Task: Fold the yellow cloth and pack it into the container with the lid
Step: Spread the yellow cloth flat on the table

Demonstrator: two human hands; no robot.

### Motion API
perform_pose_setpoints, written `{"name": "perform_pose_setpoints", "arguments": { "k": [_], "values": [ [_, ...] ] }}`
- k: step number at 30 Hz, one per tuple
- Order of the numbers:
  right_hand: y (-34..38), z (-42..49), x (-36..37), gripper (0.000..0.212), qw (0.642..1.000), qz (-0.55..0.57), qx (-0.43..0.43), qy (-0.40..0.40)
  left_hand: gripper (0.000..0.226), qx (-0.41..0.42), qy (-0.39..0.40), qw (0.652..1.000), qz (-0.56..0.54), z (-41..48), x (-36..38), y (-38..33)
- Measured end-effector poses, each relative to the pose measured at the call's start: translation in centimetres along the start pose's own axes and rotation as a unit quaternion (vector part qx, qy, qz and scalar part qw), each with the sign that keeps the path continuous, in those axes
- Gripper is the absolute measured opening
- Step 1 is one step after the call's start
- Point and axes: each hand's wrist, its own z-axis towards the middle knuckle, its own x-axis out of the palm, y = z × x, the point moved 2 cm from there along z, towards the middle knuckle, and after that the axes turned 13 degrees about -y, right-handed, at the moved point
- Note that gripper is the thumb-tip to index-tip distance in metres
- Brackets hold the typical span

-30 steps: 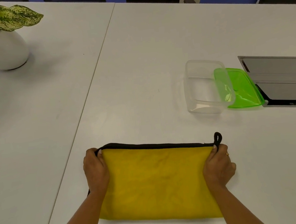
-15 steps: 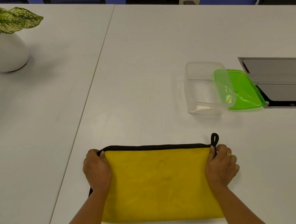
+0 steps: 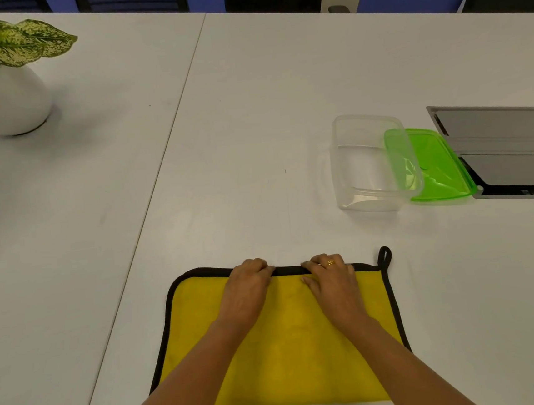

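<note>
White bench (image 3: 282,103) w/ yellow cloth (image 3: 285,341) lying flat — left hand (image 3: 246,290) & right hand (image 3: 330,282) side by side, fingers curled over its far black edge; clear container (image 3: 366,163) + green lid (image 3: 435,166) well apart.

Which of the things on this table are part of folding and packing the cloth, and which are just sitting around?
Part of the job:
yellow cloth, under the left hand and right hand
clear container
green lid

Just sitting around:
potted plant
metal hatch set in the table
</note>
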Motion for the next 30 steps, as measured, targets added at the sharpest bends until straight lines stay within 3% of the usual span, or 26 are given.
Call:
{"name": "perform_pose_setpoints", "arguments": {
  "k": [4, 9, 20, 30],
  "values": [
    [-0.2, 1.2, -0.1, 0.032, 0.999, -0.004, -0.006, 0.047, 0.018, -0.019, 0.019, 1.000, -0.013, 0.6, -0.3, 0.1],
    [-0.2, 2.1, -0.3, 0.026, 0.997, -0.012, -0.046, 0.061, 0.029, -0.053, 0.085, 0.995, -0.013, 1.1, 0.3, 0.1],
    [0.0, 3.2, -1.0, 0.027, 0.992, -0.051, -0.087, 0.075, 0.020, -0.042, 0.079, 0.995, 0.050, 1.8, -0.1, -0.1],
    [-0.3, 3.2, -0.6, 0.026, 0.991, -0.057, -0.090, 0.086, 0.024, -0.057, 0.084, 0.995, -0.013, 2.5, 0.1, 0.1]
  ]
}}
